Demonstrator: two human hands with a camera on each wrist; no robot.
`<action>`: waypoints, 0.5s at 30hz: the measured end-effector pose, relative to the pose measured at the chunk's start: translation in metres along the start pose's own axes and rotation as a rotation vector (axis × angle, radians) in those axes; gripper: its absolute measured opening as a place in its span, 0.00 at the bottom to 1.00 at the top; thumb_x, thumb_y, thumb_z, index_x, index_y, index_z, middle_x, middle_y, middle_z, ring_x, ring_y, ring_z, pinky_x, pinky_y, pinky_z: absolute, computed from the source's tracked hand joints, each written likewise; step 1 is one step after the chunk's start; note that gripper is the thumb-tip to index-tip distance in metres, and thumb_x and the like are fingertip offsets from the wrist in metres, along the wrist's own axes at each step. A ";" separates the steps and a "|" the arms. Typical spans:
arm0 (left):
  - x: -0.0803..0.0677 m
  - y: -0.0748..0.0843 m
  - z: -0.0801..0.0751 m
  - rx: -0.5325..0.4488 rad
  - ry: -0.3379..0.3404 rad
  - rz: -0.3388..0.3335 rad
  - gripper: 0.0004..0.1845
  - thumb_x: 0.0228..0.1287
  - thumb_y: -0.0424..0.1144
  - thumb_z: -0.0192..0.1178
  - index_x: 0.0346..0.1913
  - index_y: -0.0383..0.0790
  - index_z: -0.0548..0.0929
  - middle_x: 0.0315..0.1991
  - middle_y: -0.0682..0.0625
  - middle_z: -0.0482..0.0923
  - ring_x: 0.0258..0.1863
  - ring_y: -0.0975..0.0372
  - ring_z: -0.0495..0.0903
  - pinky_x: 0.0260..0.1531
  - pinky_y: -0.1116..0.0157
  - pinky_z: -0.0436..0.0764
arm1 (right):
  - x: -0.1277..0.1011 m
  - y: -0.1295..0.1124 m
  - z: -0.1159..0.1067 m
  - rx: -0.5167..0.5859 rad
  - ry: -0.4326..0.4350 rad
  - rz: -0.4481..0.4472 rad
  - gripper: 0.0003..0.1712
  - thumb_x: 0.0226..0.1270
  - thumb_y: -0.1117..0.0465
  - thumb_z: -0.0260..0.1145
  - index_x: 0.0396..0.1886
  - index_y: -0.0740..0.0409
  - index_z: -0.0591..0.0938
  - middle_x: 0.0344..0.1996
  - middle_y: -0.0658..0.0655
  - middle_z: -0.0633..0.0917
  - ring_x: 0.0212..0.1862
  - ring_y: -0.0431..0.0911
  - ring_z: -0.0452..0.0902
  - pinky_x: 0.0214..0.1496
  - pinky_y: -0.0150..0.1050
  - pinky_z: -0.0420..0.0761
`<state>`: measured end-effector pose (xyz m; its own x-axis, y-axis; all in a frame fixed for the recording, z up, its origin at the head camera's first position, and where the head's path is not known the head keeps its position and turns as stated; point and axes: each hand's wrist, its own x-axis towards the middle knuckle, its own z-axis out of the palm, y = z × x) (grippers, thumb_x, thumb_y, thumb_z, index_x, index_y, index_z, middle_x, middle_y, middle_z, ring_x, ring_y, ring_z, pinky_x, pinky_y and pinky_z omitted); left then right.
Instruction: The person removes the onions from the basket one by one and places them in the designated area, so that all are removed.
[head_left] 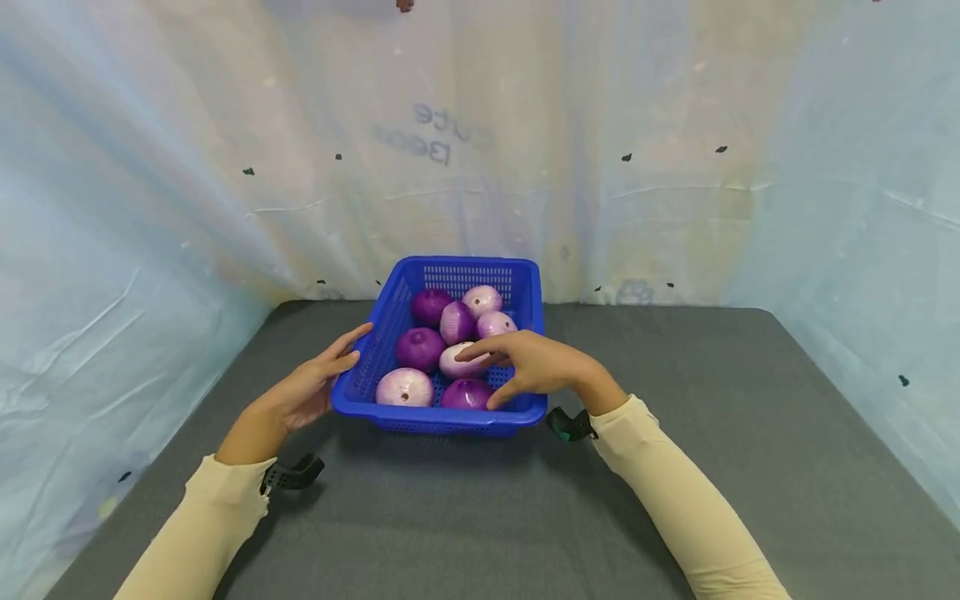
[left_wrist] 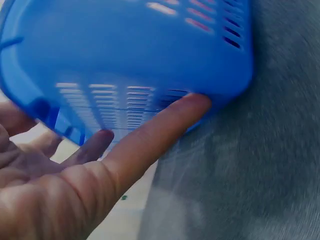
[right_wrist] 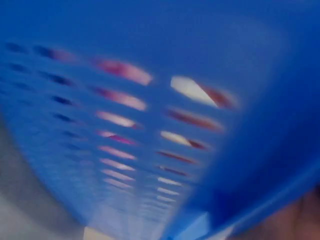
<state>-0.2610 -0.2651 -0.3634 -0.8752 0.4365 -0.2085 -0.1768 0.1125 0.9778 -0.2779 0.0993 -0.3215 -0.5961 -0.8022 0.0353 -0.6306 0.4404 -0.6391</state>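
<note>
A blue plastic basket [head_left: 363, 408] with slotted walls holds several peeled red onions, some deep purple, some pale pink-white. My left hand [head_left: 306, 390] is at the basket's left side, its fingers extended along the outer wall. In the left wrist view one straight finger [left_wrist: 155, 135] lies against the slotted wall. Over the basket's right front part reaches my right hand [head_left: 543, 364], thumb and fingers spread apart. Its fingertips overlap a pale onion [head_left: 454, 363], and the thumb tip is right at a purple onion [head_left: 463, 394]. In the right wrist view, the basket wall [right_wrist: 150, 30] hides most of that hand.
The basket stands toward the far edge of a table with a dark grey cover [head_left: 450, 525]. Behind it hangs a pale patterned curtain [head_left: 480, 167], which continues along both sides. Dark straps [head_left: 292, 473] sit on both wrists below cream sleeves.
</note>
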 end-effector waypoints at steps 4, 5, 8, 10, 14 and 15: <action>0.000 0.000 -0.006 -0.075 -0.010 -0.007 0.33 0.79 0.49 0.45 0.80 0.65 0.44 0.80 0.41 0.44 0.56 0.59 0.82 0.48 0.55 0.85 | 0.002 -0.004 -0.002 -0.048 -0.092 -0.029 0.45 0.54 0.60 0.79 0.72 0.48 0.70 0.70 0.49 0.74 0.70 0.50 0.72 0.70 0.52 0.72; 0.000 0.001 -0.007 -0.053 -0.005 -0.006 0.34 0.79 0.49 0.46 0.80 0.65 0.45 0.79 0.40 0.46 0.55 0.59 0.83 0.49 0.54 0.85 | 0.004 -0.005 -0.001 -0.067 -0.108 -0.041 0.45 0.54 0.61 0.78 0.73 0.50 0.70 0.70 0.50 0.74 0.70 0.50 0.71 0.71 0.51 0.71; -0.004 0.002 -0.010 0.017 0.005 -0.009 0.36 0.78 0.47 0.50 0.80 0.63 0.46 0.79 0.38 0.49 0.55 0.58 0.83 0.50 0.52 0.84 | 0.007 -0.009 0.003 -0.141 -0.142 -0.036 0.44 0.56 0.59 0.78 0.73 0.52 0.70 0.69 0.49 0.75 0.70 0.45 0.71 0.72 0.46 0.70; -0.008 0.003 -0.011 0.020 0.003 -0.017 0.36 0.77 0.43 0.51 0.80 0.62 0.47 0.79 0.37 0.50 0.55 0.56 0.83 0.51 0.51 0.84 | 0.009 -0.012 0.007 -0.178 -0.155 -0.006 0.42 0.57 0.58 0.77 0.72 0.51 0.72 0.68 0.49 0.77 0.67 0.43 0.73 0.71 0.44 0.71; -0.013 0.006 -0.008 0.007 -0.021 -0.027 0.37 0.76 0.40 0.52 0.80 0.59 0.47 0.79 0.37 0.49 0.56 0.55 0.83 0.52 0.52 0.84 | 0.010 -0.015 0.011 -0.266 -0.170 0.058 0.39 0.56 0.60 0.77 0.69 0.46 0.76 0.64 0.45 0.79 0.60 0.42 0.76 0.67 0.42 0.75; -0.013 0.008 -0.007 0.003 -0.021 -0.029 0.37 0.76 0.40 0.52 0.80 0.58 0.48 0.79 0.37 0.49 0.56 0.55 0.83 0.51 0.53 0.84 | 0.010 -0.015 0.011 -0.285 -0.174 0.067 0.38 0.55 0.62 0.77 0.68 0.45 0.76 0.63 0.45 0.80 0.58 0.42 0.76 0.66 0.42 0.76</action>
<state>-0.2536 -0.2760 -0.3528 -0.8601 0.4516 -0.2371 -0.2004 0.1282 0.9713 -0.2684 0.0801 -0.3200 -0.5627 -0.8135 -0.1465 -0.7210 0.5697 -0.3944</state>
